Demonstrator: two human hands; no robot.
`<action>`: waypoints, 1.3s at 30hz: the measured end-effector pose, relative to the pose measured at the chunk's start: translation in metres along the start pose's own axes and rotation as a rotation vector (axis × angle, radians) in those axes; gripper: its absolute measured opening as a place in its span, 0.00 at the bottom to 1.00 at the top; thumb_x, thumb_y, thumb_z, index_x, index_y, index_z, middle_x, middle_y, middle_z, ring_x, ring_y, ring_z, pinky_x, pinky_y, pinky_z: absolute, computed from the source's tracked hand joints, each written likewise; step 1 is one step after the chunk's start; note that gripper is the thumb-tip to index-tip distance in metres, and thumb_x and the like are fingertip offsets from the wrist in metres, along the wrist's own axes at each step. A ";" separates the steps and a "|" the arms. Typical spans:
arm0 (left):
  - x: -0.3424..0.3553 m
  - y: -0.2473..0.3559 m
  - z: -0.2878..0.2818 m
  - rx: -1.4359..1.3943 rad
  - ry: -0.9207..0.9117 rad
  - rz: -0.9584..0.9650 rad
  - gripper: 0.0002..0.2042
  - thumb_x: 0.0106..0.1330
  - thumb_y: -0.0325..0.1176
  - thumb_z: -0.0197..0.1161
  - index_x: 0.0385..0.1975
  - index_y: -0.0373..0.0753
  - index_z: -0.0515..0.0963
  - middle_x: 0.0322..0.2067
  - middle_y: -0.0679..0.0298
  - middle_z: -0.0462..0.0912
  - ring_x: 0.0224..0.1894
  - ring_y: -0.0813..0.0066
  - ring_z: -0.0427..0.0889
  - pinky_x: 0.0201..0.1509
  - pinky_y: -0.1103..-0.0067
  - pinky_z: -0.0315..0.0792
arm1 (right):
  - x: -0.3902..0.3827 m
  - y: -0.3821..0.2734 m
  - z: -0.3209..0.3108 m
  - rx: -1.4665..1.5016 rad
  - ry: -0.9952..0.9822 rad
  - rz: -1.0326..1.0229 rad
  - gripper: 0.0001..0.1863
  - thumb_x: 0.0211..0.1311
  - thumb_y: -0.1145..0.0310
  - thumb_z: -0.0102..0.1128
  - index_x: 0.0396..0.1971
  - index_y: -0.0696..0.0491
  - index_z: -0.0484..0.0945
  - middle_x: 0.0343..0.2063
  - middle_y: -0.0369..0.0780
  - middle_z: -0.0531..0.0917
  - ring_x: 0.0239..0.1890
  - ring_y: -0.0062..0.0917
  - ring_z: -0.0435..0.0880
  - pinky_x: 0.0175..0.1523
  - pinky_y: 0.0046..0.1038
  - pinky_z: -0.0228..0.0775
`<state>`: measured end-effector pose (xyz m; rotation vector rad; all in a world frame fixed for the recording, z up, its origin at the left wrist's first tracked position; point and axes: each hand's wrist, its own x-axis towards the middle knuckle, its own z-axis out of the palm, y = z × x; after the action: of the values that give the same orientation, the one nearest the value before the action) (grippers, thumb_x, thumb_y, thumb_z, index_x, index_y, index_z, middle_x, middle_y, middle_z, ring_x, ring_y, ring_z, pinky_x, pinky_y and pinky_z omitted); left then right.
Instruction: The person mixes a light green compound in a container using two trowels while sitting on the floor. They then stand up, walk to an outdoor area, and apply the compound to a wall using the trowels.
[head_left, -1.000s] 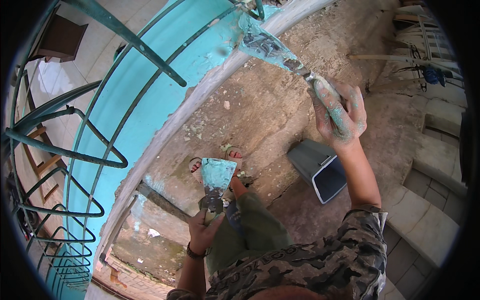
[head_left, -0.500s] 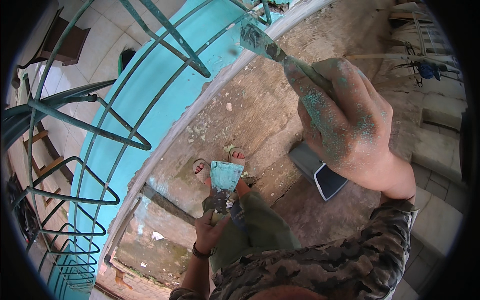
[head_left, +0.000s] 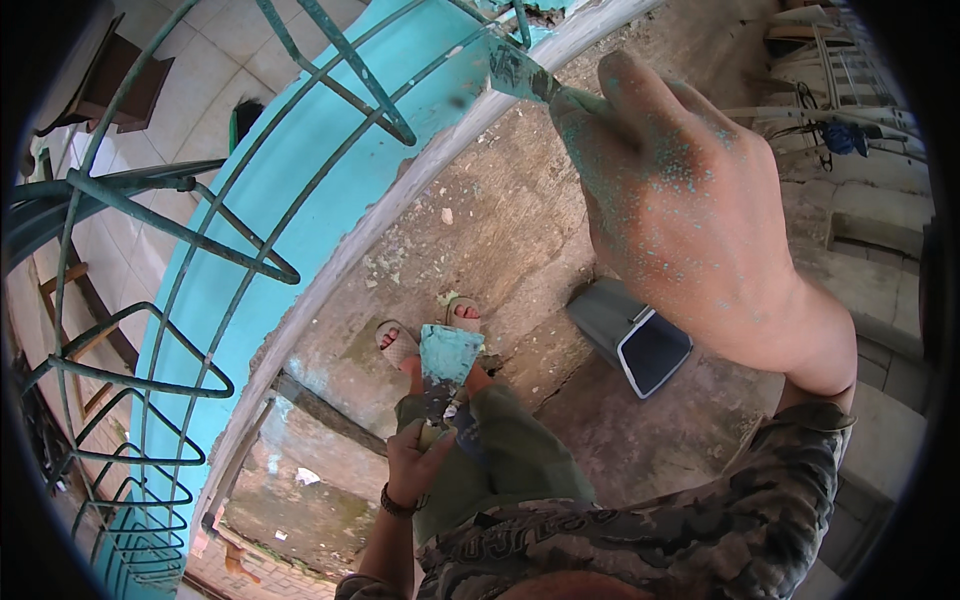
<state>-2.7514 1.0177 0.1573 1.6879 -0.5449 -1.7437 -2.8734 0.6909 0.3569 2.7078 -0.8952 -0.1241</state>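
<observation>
My right hand, speckled with turquoise, grips a putty knife whose stained blade reaches up-left to the edge of the turquoise wall ledge. Most of that knife's handle is hidden in my fingers. Low in the middle, my left hand is closed round the handle of a second, wider putty knife, held in front of my legs. Turquoise paste coats its broad blade, while the part nearer the handle looks dark.
A green metal railing with bent bars runs along the ledge on the left. On the worn concrete floor lies a grey bin, tipped over to the right of my feet. A white rack stands at the far right.
My right hand has turned and shifted slightly up, hiding more of its knife's handle; the blade tip remains near the ledge edge. My left hand keeps its grip on the wider knife.
</observation>
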 end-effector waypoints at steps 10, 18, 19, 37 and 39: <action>0.001 -0.002 0.005 -0.033 0.046 -0.027 0.10 0.57 0.29 0.68 0.21 0.33 0.73 0.15 0.71 0.73 0.22 0.91 0.65 0.22 0.83 0.63 | -0.032 0.028 0.032 0.105 0.197 -0.072 0.22 0.38 0.82 0.65 0.40 0.55 0.82 0.32 0.38 0.75 0.28 0.30 0.79 0.28 0.27 0.74; 0.006 0.000 0.014 -0.001 0.049 0.002 0.11 0.56 0.29 0.69 0.20 0.33 0.73 0.15 0.71 0.73 0.21 0.91 0.65 0.21 0.83 0.62 | -0.042 0.049 0.056 0.100 0.348 -0.169 0.23 0.34 0.76 0.62 0.39 0.53 0.82 0.30 0.34 0.73 0.25 0.25 0.73 0.23 0.24 0.69; 0.007 -0.001 0.015 0.007 0.051 0.004 0.11 0.56 0.29 0.69 0.20 0.33 0.73 0.15 0.71 0.73 0.21 0.91 0.65 0.21 0.83 0.62 | -0.042 0.053 0.056 0.094 0.360 -0.180 0.23 0.33 0.76 0.62 0.39 0.53 0.82 0.29 0.34 0.73 0.24 0.25 0.73 0.23 0.24 0.69; 0.020 0.012 0.035 0.046 0.073 0.034 0.12 0.56 0.29 0.69 0.20 0.33 0.72 0.14 0.69 0.71 0.20 0.89 0.63 0.21 0.82 0.61 | -0.025 0.110 0.069 -0.001 0.492 -0.287 0.24 0.32 0.75 0.65 0.38 0.45 0.84 0.34 0.34 0.79 0.26 0.24 0.76 0.26 0.24 0.69; 0.022 0.014 0.036 0.042 0.068 0.029 0.12 0.56 0.29 0.69 0.20 0.33 0.72 0.14 0.69 0.71 0.20 0.89 0.63 0.21 0.82 0.61 | -0.025 0.120 0.078 0.014 0.514 -0.280 0.24 0.32 0.76 0.67 0.38 0.44 0.84 0.35 0.34 0.80 0.26 0.25 0.76 0.27 0.24 0.70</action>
<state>-2.7842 0.9878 0.1546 1.7532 -0.5751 -1.6587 -2.9750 0.5950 0.3175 2.6609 -0.3668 0.4997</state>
